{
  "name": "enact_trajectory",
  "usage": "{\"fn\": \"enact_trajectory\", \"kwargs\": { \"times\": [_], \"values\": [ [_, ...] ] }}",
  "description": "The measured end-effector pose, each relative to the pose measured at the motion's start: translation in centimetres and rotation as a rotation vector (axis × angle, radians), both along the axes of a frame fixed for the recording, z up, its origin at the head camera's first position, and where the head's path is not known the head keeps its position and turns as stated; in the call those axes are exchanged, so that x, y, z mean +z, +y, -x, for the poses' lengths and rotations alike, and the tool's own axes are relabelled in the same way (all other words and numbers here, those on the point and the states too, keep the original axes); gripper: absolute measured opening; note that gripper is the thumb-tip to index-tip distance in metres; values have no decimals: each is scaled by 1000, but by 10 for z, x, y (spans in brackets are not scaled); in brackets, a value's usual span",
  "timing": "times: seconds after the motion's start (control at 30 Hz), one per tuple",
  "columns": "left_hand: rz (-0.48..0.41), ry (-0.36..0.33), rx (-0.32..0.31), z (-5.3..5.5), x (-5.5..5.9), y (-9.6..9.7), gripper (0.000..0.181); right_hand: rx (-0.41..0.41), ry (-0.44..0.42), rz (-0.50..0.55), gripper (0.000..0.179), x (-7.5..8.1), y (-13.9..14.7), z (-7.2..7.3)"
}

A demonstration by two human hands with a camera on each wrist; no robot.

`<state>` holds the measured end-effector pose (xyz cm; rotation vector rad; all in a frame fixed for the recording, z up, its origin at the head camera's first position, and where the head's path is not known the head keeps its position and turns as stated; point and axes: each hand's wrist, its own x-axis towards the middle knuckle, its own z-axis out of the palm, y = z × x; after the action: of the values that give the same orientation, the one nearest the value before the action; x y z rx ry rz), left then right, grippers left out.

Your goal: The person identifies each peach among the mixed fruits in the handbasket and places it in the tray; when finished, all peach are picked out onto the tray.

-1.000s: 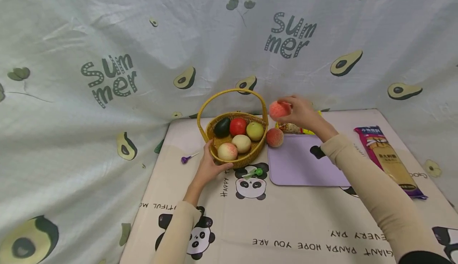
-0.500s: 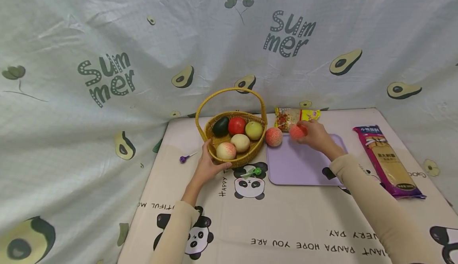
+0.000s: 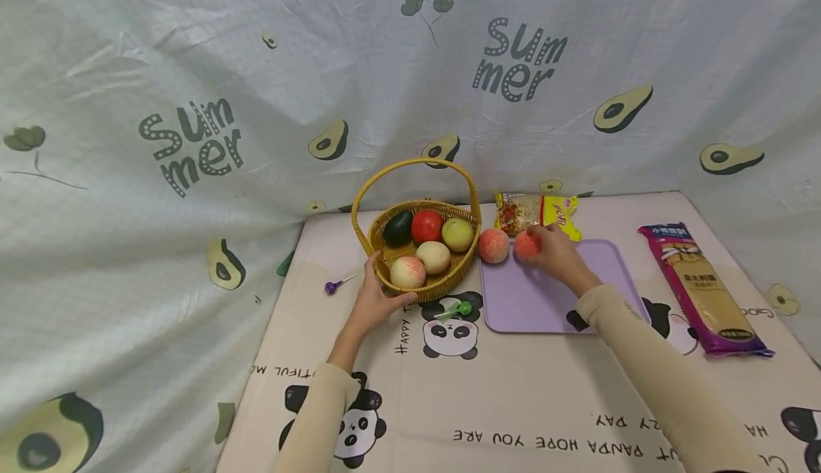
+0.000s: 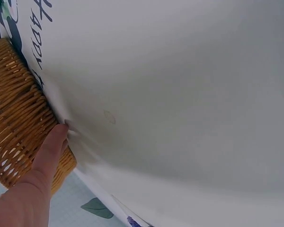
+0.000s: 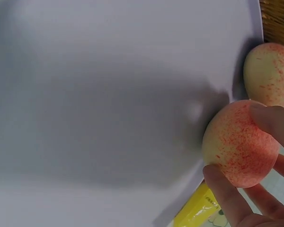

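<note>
My left hand [image 3: 373, 298] lies against the left front of a yellow wicker basket [image 3: 442, 289], fingers and thumb spread along its outer side. In the left wrist view a straight digit [image 4: 49, 151] touches the woven wall. The basket holds a dark green avocado [image 3: 398, 228], a red fruit [image 3: 426, 227], a yellow-green pear-like fruit [image 3: 457, 235], a pale round fruit [image 3: 432, 257] and a blushed peach [image 3: 408, 272]. My right hand [image 3: 556, 256] holds another peach [image 5: 241, 144] between thumb and fingers, low over the purple tray's far left corner. Beside it, by the basket, sits one more peach [image 3: 493, 246].
The purple tray [image 3: 532, 305] lies right of the basket. Behind it is a yellow food packet [image 3: 521, 211], and a long noodle packet [image 3: 704, 291] lies at the right. A green lollipop [image 3: 464, 308] and a purple lollipop [image 3: 332, 287] lie near the basket.
My right hand has brought its peach down from beside the basket's handle to the tray's far left corner, shifting slightly left lately. The left hand stays at the basket.
</note>
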<state>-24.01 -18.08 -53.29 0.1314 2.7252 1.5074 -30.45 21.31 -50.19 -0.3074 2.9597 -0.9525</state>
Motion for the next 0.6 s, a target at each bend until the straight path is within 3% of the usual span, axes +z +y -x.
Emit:
{"fn": "enact_trajectory", "kwargs": {
  "times": [0.6],
  "values": [
    [-8, 4, 2, -1, 1, 0, 122, 9, 36, -9, 60, -4, -9, -3]
  ]
}}
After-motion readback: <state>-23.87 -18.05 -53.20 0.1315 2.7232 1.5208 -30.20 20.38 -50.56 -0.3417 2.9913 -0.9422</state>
